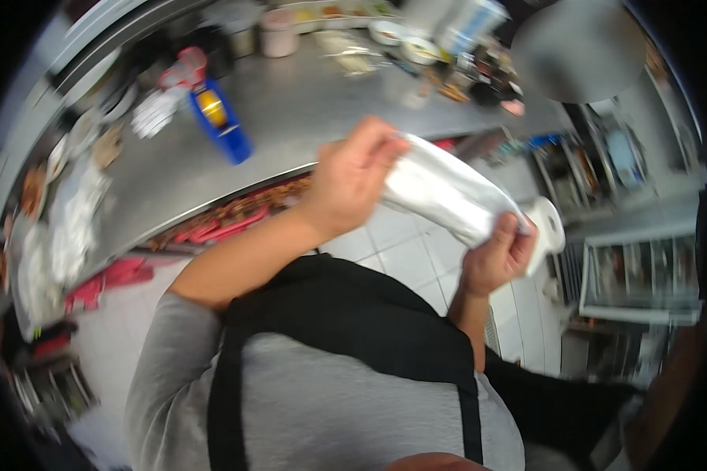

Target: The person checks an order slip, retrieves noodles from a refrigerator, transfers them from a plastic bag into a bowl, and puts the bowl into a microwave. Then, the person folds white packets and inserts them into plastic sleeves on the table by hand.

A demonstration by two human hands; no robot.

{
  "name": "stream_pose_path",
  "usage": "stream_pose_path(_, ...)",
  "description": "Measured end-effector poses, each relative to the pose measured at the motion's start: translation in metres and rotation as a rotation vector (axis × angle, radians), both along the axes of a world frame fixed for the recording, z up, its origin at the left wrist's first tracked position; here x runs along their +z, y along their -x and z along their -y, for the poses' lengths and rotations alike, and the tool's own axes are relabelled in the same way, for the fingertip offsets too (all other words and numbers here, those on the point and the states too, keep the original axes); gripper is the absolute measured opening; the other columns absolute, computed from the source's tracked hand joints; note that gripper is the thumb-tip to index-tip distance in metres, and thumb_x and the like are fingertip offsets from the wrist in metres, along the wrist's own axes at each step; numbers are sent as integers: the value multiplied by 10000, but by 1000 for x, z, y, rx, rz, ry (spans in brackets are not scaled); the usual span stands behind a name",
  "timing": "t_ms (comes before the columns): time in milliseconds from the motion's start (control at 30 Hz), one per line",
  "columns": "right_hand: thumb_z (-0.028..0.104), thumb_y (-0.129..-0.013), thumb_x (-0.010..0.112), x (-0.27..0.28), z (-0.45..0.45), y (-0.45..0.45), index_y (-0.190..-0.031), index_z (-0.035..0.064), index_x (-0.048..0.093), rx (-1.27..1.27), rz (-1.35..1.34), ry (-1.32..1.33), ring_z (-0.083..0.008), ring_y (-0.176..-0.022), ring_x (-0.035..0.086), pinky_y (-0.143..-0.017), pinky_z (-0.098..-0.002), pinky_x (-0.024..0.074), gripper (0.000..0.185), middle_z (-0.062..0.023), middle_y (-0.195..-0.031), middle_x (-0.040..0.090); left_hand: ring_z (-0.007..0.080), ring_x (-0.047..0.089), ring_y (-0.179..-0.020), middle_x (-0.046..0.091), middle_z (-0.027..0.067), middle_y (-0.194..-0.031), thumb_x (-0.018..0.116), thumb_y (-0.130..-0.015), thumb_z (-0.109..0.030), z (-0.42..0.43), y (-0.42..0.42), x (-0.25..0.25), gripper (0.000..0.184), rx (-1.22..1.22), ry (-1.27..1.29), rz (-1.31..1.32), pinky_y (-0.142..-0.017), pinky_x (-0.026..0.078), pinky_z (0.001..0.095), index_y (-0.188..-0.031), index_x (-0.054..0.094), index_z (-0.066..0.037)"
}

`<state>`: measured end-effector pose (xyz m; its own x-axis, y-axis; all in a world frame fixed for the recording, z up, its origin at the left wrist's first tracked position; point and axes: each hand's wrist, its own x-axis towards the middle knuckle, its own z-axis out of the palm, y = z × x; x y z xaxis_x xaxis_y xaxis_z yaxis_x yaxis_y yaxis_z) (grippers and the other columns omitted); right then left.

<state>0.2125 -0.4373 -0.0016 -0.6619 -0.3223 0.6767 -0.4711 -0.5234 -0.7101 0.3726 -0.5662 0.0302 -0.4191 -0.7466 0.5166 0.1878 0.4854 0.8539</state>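
A pale, shiny plastic bag or sheet (444, 188) is stretched between my two hands, above the tiled floor and just off the counter's edge. My left hand (353, 177) pinches its upper left end, fingers pressed together. The lower right end is gripped by my right hand (499, 251), with the thumb bent over its edge. What the bag may contain cannot be made out. Close behind my right hand is a white roll-like object (546, 231).
A steel counter (291, 118) runs behind my hands. On it lie a blue holder (226, 133), crumpled white paper (157, 112), a pink container (280, 35), small bowls (419, 51) and plastic bags (78, 208). Shelving (640, 271) stands at right. A dark-clothed person's arm (672, 385) shows at lower right.
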Motion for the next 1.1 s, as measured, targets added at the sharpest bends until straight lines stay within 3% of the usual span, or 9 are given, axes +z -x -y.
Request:
stream_pose_path(200, 56, -893, 588, -17, 41, -19, -954, -6, 593, 65, -167, -306, -129, -730, 547, -717, -246, 448, 87, -63, -835, 609, 113, 524, -668, 571, 52, -833, 646, -866, -209, 41, -84, -20, 260, 230, 227, 106, -604, 432, 252, -1045, 548, -48)
stream_pose_path(300, -16, -725, 657, 11, 72, -47, -899, 54, 630, 218, -919, -620, -278, -632, 558, -589, -321, 450, 190, -118, -792, 617, 279, 593, -901, 572, 118, -1144, 760, -702, -320, 47, -130, -11, 684, 142, 554, 320, -787, 475, 362, -1270, 479, -63)
stream_pose_path(400, -16, -701, 659, 17, 127, -112, -863, 45, 627, 583, -1093, -454, -285, -598, 541, -548, -352, 432, 177, -112, -767, 609, 312, 593, -986, 596, 127, -1130, 724, -742, -246, 40, -166, -31, 612, 15, 415, 307, -838, 473, 393, -1274, 463, -94)
stream_pose_path(633, 70, -820, 647, -33, 229, -261, -1225, 16, 538, 943, -304, -502, -109, -760, 548, -647, -240, 449, 424, -75, -1012, 574, 141, 577, -954, 591, 39, -1071, 630, -825, -24, 75, -359, -76, 548, 239, -478, 40, -802, 504, 277, -1319, 409, -110)
stream_pose_path(667, 74, -823, 646, -51, 246, -284, -1234, 22, 530, 967, -227, -529, -114, -796, 552, -667, -240, 455, 430, -81, -1055, 560, 142, 554, -992, 548, 42, -1139, 648, -806, -22, 83, -405, -86, 618, 474, -203, -31, -798, 500, 268, -1350, 369, -115)
stream_pose_path(700, 74, -832, 635, -70, 261, -303, -1233, 34, 535, 974, -284, -581, -122, -838, 549, -692, -245, 461, 415, -87, -1088, 545, 135, 522, -1048, 494, 50, -1217, 663, -785, -28, 86, -466, -82, 655, 851, 130, 335, -804, 490, 262, -1362, 365, -113)
stream_pose_path(833, 109, -826, 646, -117, 300, -380, -1198, 79, 569, 902, -574, -678, -182, -969, 534, -774, -287, 457, 381, -108, -1160, 511, 120, 567, -741, 635, 94, -870, 619, -833, -189, 42, -677, -18, 417, 1629, -226, 443, -679, 477, 278, -1210, 547, -26)
stream_pose_path(933, 140, -821, 655, -139, 318, -428, -1176, 76, 579, 850, -572, -732, -224, -1045, 510, -847, -339, 439, 368, -122, -1168, 498, 173, 633, -874, 673, 118, -957, 562, -849, -199, 27, -807, 28, 346, 1616, 42, 541, -731, 488, 311, -1178, 590, -96)
stream_pose_path(1100, 148, -813, 661, -178, 340, -460, -1104, 57, 609, 697, -792, -606, -299, -1081, 499, -900, -385, 420, 309, -157, -1155, 491, 277, 635, -863, 668, 86, -927, 488, -798, -55, 90, -928, 26, 298, 1431, 95, 1453, -790, 478, 359, -1070, 607, -82)
